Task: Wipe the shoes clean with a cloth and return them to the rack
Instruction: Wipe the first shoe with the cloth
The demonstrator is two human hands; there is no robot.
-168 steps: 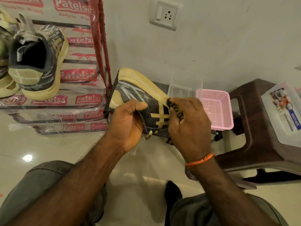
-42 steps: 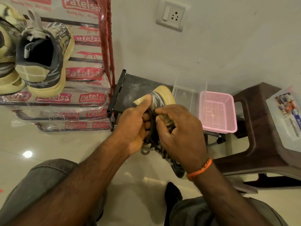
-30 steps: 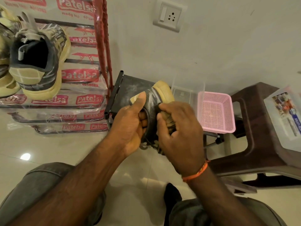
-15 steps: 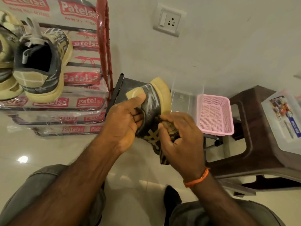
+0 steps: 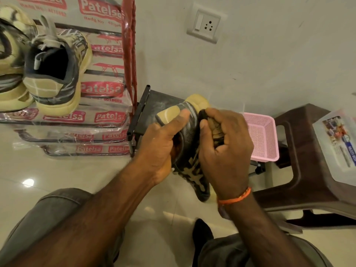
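**One sneaker in hand, its mates on the rack**

The person holds a black-and-tan sneaker (image 5: 189,151) in the air in front of their knees, above the tiled floor (image 5: 57,170) and just right of the shoe rack (image 5: 129,54). The left hand (image 5: 159,149) grips the shoe at its heel end, thumb laid across the tan heel patch and fingers curled around the collar. The right hand (image 5: 224,151) is curled tight around a bunched dark-and-tan cloth (image 5: 212,128), pressing it against the side of the upper near the pale sole.

Judging by this, the wiping of this sneaker is under way, not finished; how clean it is already cannot be told. At least two matching grey-and-cream sneakers (image 5: 55,74) sit on the plastic-wrapped rack shelf, heels outward; whether those have been wiped is not visible. What seems left: finish this shoe and set it on the rack beside the others.

Behind the hands stand a small dark stand (image 5: 152,105), a pink mesh basket (image 5: 264,135) and a brown plastic stool (image 5: 300,170) carrying a clear lidded box (image 5: 339,143).
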